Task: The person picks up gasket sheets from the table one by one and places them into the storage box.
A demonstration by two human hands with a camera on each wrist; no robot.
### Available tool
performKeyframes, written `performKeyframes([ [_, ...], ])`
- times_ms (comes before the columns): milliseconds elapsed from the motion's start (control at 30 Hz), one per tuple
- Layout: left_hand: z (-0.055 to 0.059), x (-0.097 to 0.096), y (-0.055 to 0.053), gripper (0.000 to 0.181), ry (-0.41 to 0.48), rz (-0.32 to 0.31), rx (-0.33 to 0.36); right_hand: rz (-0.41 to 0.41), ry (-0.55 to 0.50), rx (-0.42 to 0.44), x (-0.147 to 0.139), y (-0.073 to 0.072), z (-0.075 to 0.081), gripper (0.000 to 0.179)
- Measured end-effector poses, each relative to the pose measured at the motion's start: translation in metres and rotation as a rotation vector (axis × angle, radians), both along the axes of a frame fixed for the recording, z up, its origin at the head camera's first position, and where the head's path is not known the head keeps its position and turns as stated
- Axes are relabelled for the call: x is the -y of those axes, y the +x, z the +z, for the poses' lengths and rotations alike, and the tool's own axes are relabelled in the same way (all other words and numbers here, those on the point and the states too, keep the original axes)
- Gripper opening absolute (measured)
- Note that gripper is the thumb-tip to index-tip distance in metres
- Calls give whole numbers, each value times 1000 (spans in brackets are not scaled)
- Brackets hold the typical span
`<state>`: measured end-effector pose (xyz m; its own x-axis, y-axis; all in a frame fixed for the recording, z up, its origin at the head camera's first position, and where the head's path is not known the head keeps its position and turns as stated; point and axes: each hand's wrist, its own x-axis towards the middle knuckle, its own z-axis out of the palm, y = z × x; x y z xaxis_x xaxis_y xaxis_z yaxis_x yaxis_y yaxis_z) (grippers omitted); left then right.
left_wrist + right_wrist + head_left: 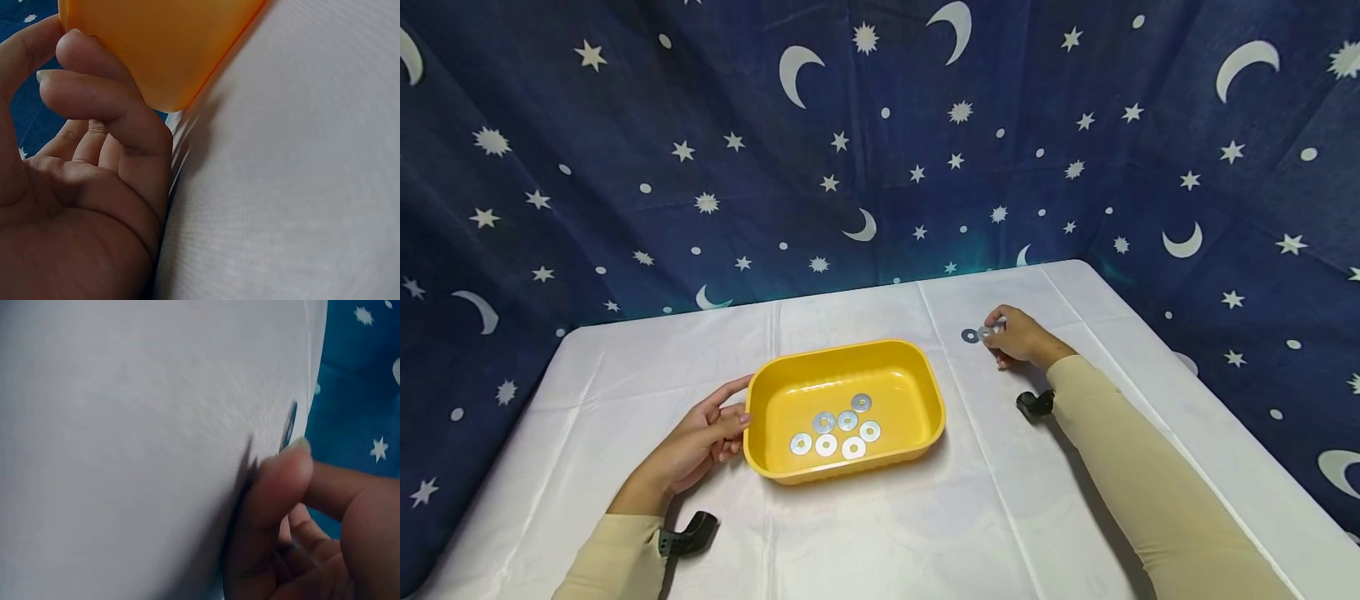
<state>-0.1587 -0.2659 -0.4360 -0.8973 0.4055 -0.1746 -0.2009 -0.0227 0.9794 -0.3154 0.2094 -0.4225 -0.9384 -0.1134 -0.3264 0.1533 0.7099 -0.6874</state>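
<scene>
A yellow plastic tray (844,477) stands on the table with several flat metal washers (847,420) lying loose on its floor. My left hand (703,437) is at the tray's left end, its index finger and thumb touching the outside near the rim. In the left wrist view, the other fingers bend loosely beside the tray's wall (169,56). To the right of the tray, my right hand (1018,336) pinches a washer (985,332) between thumb and fingers, low over the cloth. Another washer (970,336) lies just left of these fingertips. The fingers partly cover the pinched washer.
A white cloth (880,542) covers the table. Behind and to the right hangs a dark blue curtain (880,167) with moons and stars. Each wrist wears a small black camera, one by the left sleeve (617,558) and one by the right sleeve (1142,475).
</scene>
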Motion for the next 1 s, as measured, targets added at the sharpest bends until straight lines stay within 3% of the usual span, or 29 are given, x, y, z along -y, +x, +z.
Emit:
performKeyframes([
  [533,1,0,0,60,-3,2,1,51,74,-155,3,11,3,27],
  [1000,0,0,0,60,-7,15,4,57,-2,-86,7,27,12,23],
])
